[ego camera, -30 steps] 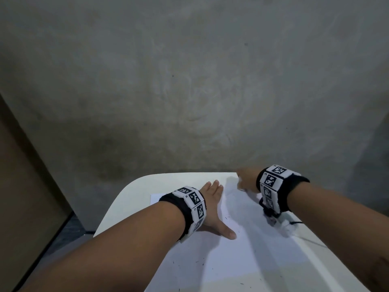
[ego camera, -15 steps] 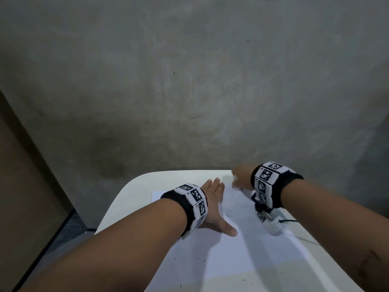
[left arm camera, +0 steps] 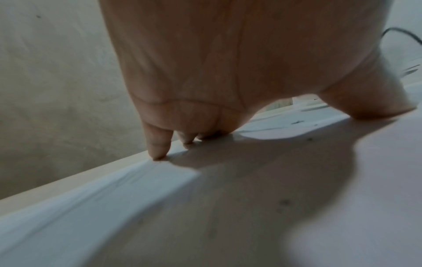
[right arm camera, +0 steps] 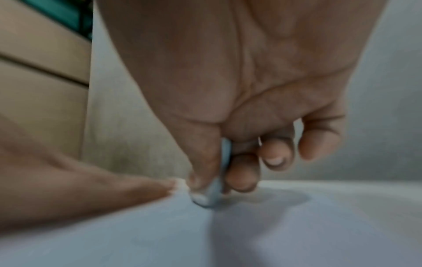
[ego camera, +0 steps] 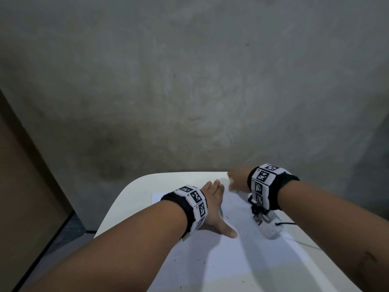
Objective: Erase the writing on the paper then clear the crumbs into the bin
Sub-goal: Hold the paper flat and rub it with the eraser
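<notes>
Right wrist view, eraser [right arm camera: 213,193] seemingly touching paper [right arm camera: 297,234], hidden from head

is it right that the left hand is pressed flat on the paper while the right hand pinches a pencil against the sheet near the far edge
Not quite. The right hand pinches an eraser, not a pencil: the right wrist view shows a pale rounded block between thumb and fingers, its tip on the paper. The rest holds: the left hand is pressed flat on the sheet, and the contact is near the far edge.
</notes>
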A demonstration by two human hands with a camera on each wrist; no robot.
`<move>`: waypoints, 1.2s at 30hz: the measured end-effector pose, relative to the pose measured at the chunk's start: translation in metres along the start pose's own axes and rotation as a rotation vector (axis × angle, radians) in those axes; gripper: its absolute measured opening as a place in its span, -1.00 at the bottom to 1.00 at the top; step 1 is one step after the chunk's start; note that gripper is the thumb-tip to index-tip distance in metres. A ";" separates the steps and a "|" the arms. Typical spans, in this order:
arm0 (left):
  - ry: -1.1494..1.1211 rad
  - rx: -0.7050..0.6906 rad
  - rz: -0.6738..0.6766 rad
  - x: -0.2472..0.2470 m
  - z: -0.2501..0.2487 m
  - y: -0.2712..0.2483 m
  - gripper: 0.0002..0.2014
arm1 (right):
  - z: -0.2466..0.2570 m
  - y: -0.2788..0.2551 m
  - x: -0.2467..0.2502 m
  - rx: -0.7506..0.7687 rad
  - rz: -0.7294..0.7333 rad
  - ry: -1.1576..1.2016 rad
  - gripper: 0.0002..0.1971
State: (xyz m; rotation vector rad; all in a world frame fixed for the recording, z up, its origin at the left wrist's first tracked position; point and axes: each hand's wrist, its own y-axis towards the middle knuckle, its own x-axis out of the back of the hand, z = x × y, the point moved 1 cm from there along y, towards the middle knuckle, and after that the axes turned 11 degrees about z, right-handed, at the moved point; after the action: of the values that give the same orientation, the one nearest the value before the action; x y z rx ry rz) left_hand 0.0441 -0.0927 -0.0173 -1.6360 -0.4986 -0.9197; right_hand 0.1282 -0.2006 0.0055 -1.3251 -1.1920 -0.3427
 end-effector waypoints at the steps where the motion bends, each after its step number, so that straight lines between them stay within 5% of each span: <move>1: -0.004 0.001 -0.004 -0.001 0.002 -0.001 0.29 | -0.009 0.000 0.003 -0.059 -0.026 0.009 -0.89; 6: 0.000 0.061 0.026 -0.013 0.020 -0.003 0.36 | -0.024 0.000 -0.004 -0.073 -0.079 0.053 -0.62; 14: 0.004 0.052 0.029 -0.011 0.017 -0.012 0.34 | 0.008 -0.008 -0.001 0.037 0.012 -0.031 -0.88; 18: 0.019 0.066 0.048 -0.008 0.014 -0.015 0.32 | 0.010 0.004 -0.001 0.023 -0.061 -0.085 -0.85; 22: 0.020 0.060 0.039 -0.008 0.014 -0.016 0.32 | 0.014 -0.008 0.001 0.098 0.009 -0.065 -0.91; 24: 0.015 0.069 0.043 -0.010 0.016 -0.014 0.32 | 0.007 -0.003 0.007 0.024 -0.034 -0.055 -0.86; 28: 0.012 0.048 0.021 -0.008 0.015 -0.015 0.34 | 0.027 -0.012 0.002 0.122 0.033 -0.118 -0.74; 32: 0.018 0.073 0.040 -0.008 0.015 -0.016 0.31 | 0.009 0.000 0.008 -0.002 -0.030 -0.047 -0.69; 36: 0.020 0.057 0.027 -0.007 0.014 -0.017 0.32 | 0.029 -0.003 0.001 0.110 0.003 -0.082 -0.77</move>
State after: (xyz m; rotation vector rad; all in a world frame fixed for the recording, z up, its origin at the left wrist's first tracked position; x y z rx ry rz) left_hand 0.0319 -0.0744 -0.0128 -1.5765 -0.4838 -0.8938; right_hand 0.1127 -0.1762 0.0027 -1.2553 -1.2593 -0.2186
